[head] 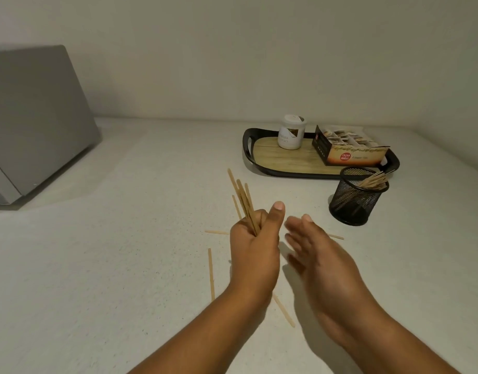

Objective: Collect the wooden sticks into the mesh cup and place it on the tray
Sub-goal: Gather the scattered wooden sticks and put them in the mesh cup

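At the centre of the frame the left hand (pixel 252 238) is clenched around a bundle of wooden sticks (pixel 243 198), thumb raised, the sticks fanning up and to the left out of the fist. Just to its right the right hand (pixel 313 247) is spread flat with fingers loosely apart, holding nothing; it is motion-blurred, so whether its fingertips touch the desk (pixel 111 265) is hard to say. Loose sticks (pixel 211 273) lie on the pale speckled surface around both hands: one left of the left wrist, one between the forearms, short ends showing beside each hand. The black mesh cup (pixel 358 197) stands upright at right of centre, on the desk just in front of the tray (pixel 286 157), with a cluster of sticks already leaning inside it. The tray, upper right, carries a white jar (pixel 291 132) and an open carton (pixel 349 147). A grey appliance (pixel 32 120) sits at upper left.
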